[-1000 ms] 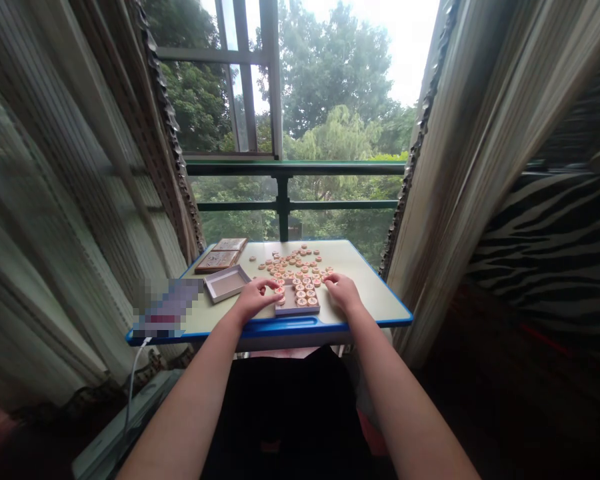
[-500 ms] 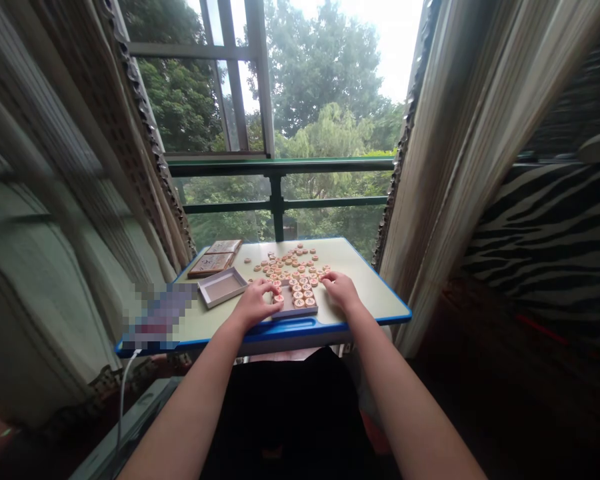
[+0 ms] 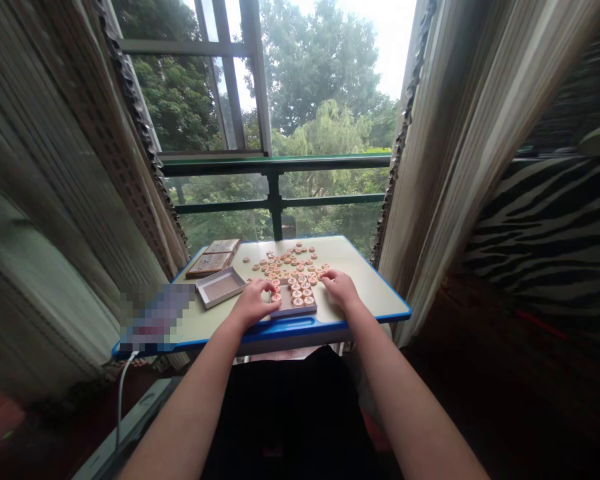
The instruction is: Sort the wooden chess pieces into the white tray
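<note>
My left hand is at the left side of a shallow grey box, thumb and fingers closed around a round Chinese chess piece with red marking. In the right half of the box, dark-marked chess pieces sit in rows. My right hand hovers low to the right of the box, its fingers bent together beside the loose pieces; whatever is at its fingertips is too small to make out. Many more loose chess pieces lie scattered behind the box.
An upturned grey box lid lies left of my left hand. Behind it is a folded wooden board. A blurred flat device with a white cable rests at the left corner of the blue-edged table.
The view has shifted very slightly. My left hand stays at the box's left side, and the piece in its fingers sits a touch further back. My right hand has hardly moved.
</note>
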The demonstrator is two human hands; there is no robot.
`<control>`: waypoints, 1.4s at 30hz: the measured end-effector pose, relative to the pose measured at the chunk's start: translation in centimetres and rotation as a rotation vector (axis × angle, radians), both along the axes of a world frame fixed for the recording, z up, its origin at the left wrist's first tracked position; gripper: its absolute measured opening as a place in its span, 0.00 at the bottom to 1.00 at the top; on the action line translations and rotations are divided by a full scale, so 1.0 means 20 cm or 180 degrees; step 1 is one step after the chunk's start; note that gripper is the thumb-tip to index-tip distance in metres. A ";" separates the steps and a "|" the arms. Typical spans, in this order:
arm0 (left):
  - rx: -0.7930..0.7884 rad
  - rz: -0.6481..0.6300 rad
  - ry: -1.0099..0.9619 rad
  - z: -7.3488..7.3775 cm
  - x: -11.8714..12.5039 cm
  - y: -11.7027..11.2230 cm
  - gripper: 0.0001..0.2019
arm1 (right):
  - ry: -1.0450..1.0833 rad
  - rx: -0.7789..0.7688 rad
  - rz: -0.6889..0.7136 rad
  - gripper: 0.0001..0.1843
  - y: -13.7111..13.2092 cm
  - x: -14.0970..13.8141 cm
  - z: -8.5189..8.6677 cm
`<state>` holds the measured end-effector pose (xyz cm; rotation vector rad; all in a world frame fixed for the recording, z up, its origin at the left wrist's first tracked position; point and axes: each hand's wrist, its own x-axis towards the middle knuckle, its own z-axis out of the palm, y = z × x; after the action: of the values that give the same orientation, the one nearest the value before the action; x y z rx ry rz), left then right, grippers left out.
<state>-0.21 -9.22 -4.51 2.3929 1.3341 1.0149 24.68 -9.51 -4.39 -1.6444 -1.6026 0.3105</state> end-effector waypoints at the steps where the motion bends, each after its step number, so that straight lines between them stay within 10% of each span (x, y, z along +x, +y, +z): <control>1: 0.0006 -0.0009 -0.0003 0.00 0.00 0.00 0.09 | 0.0007 -0.0001 0.0002 0.11 0.00 0.00 0.00; 42: -0.0281 0.0042 -0.0038 -0.02 -0.01 0.03 0.14 | 0.0139 -0.0040 -0.0034 0.10 0.03 0.01 -0.03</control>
<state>-0.45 -8.56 -4.88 2.3132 1.3629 0.9517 24.86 -8.91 -4.93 -1.6444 -1.5618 0.3491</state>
